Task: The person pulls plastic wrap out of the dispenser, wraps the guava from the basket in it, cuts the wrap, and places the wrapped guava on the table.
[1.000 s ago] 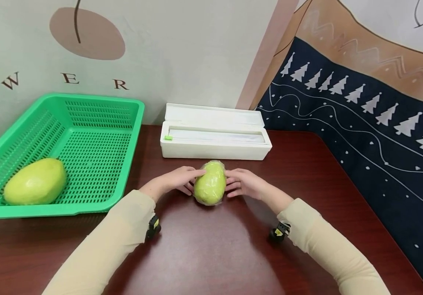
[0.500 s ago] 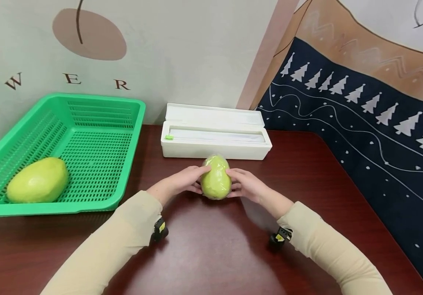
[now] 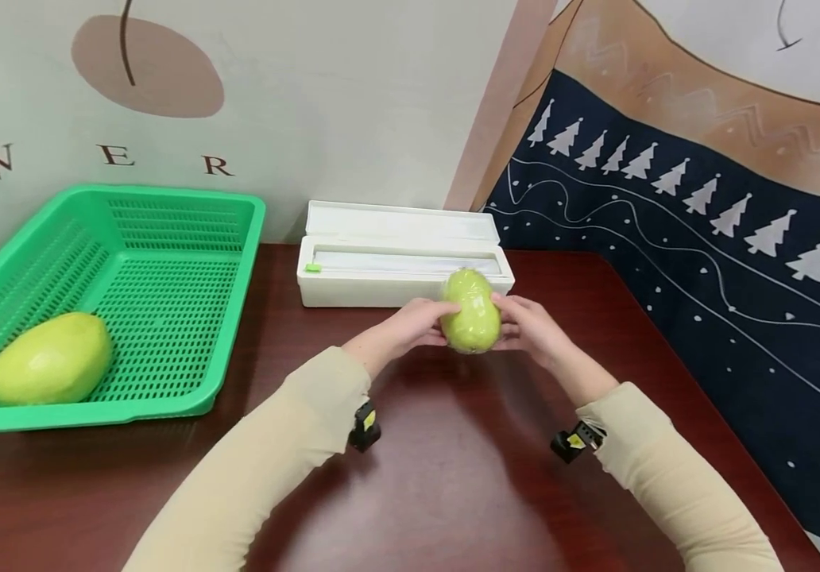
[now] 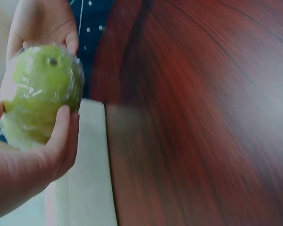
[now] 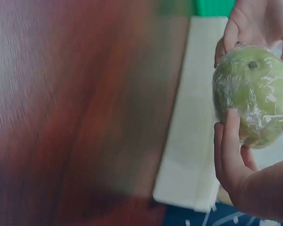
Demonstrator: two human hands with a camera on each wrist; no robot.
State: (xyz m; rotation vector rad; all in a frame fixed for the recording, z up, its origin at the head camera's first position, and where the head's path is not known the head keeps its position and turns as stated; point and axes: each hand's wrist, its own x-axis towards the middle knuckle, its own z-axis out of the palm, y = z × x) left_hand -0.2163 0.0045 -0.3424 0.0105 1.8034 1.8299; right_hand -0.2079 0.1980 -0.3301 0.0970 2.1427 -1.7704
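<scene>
A rounded yellow-green fruit (image 3: pixel 472 318) wrapped in clear cling film is held up between both hands, overlapping the front of a white box in the head view. My left hand (image 3: pixel 417 324) grips its left side, thumb on the front; my right hand (image 3: pixel 537 334) grips the opposite side. From the left wrist, the wrapped fruit (image 4: pixel 40 89) shows a dark stem mark and fingertips pressed on the film. In the right wrist view the film on the fruit (image 5: pixel 250 94) looks creased and shiny, with fingers of both hands round it.
Behind the hands stands the white cling film dispenser (image 3: pixel 381 291), lid raised, with a green slider (image 3: pixel 313 268). At left, a green plastic basket (image 3: pixel 238 298) holds a larger yellow-green fruit (image 3: pixel 51 359) without visible wrap. The dark red table (image 3: pixel 446 492) meets patterned cloth at the right.
Both hands have closed on the wrapped fruit, lifted it off the table and carried it right and away from the person. The head view has turned slightly right.
</scene>
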